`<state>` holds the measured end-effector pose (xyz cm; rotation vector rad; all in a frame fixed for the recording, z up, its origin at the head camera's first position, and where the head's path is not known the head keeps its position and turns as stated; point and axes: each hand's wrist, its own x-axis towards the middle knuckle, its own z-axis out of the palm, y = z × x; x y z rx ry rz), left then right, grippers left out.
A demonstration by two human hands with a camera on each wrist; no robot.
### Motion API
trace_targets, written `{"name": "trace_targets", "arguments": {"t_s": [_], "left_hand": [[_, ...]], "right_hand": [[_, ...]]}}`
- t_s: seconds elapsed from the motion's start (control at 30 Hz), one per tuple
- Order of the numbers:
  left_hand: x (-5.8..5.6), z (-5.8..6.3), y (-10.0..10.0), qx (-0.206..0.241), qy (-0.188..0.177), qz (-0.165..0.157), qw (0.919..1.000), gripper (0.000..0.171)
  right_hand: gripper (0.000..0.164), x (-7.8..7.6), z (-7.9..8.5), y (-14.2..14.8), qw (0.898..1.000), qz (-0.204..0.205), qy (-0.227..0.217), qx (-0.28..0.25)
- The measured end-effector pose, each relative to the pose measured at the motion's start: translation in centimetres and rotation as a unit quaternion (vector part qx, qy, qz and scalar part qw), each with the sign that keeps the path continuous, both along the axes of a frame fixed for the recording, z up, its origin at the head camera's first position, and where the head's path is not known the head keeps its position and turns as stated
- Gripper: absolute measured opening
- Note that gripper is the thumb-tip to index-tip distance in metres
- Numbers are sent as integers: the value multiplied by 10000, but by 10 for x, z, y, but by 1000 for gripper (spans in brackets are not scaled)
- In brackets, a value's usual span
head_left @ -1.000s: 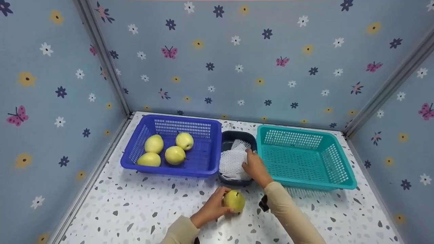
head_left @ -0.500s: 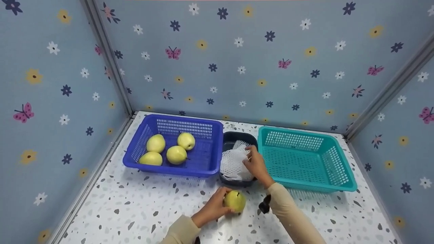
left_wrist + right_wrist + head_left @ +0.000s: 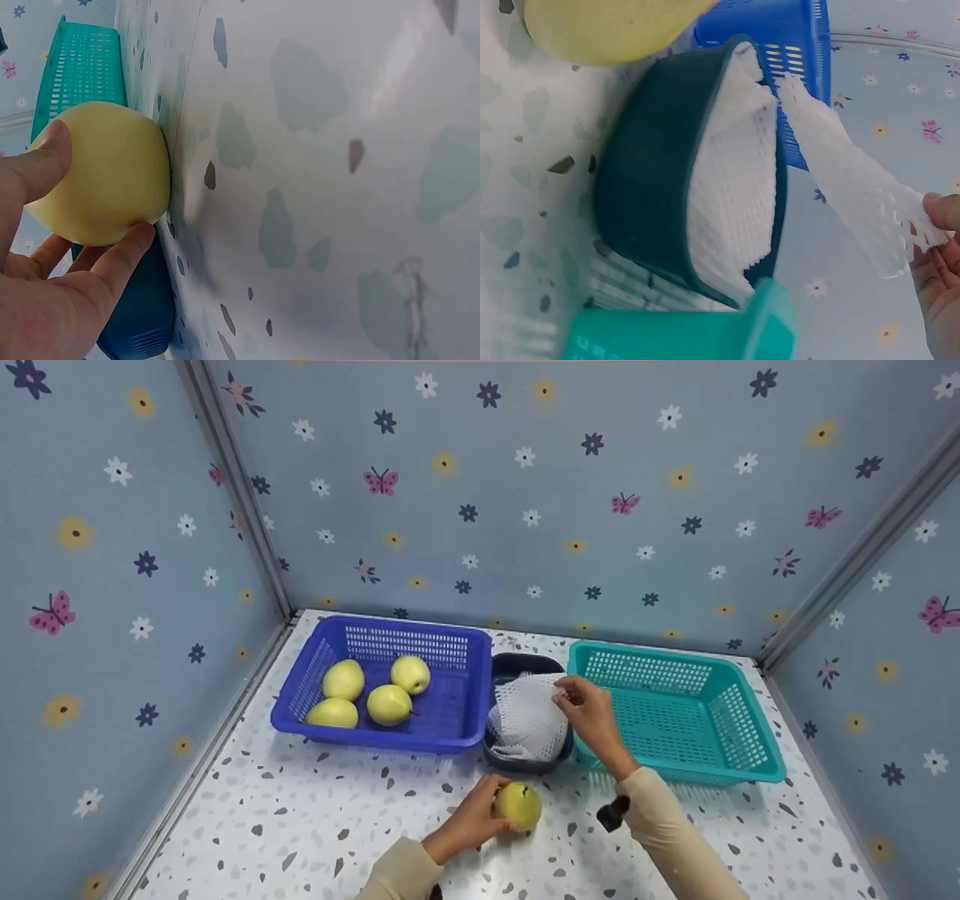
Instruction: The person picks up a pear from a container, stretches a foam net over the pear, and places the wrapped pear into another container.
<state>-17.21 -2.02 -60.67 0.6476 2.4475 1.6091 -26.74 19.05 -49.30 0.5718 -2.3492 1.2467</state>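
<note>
My left hand [image 3: 471, 819] grips a yellow-green pear [image 3: 523, 805] on the speckled tabletop, thumb and fingers on opposite sides of it in the left wrist view. Between the thumb and fingertips of my right hand [image 3: 594, 712], a white foam net sleeve [image 3: 855, 180] is pinched by one end. It hangs over a small dark bin [image 3: 649, 165], stretched out flat. More white foam netting [image 3: 735, 180] lies inside that bin, partly covered by the raised sleeve in the head view.
A blue-purple basket [image 3: 450, 741] with several pears [image 3: 389, 705] stands left of the bin. On the right, a teal basket [image 3: 675, 720] sits beside it. Flower-patterned panels [image 3: 495, 495] enclose the table at the back and sides.
My right hand has lifted a foam net sleeve from the dark bin and moved slightly right with it. The left hand still holds the pear in the same place.
</note>
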Motion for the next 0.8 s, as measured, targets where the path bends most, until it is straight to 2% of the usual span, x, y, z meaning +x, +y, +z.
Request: {"name": "trace_targets", "arguments": {"t_s": [0.13,0.23,0.33,0.43,0.5,0.63,0.73,0.8], "left_hand": [[1,-1,1,-50,-50,-13,10000,56],[2,-1,1,-219,144,-13,9997,58],[3,2,1,-504,501,-3,9975,60],[4,10,3,-700,716,89,9949,64],[4,18,4,-648,721,247,9950,63],[-2,38,5,106,762,800,9938,49],[-9,49,7,938,747,1218,9853,37],[-13,55,8,1417,596,1434,9777,32]], "right_hand": [[15,8,15,8,9995,68,289,118],[15,14,28,12,9984,92,477,300],[15,23,40,16,9967,158,675,422],[17,32,49,19,9947,268,888,442],[19,39,53,20,9931,382,1018,440],[22,50,54,20,9874,625,1332,582],[24,57,52,18,9829,729,1523,729],[25,61,49,18,9818,761,1560,775]]}}
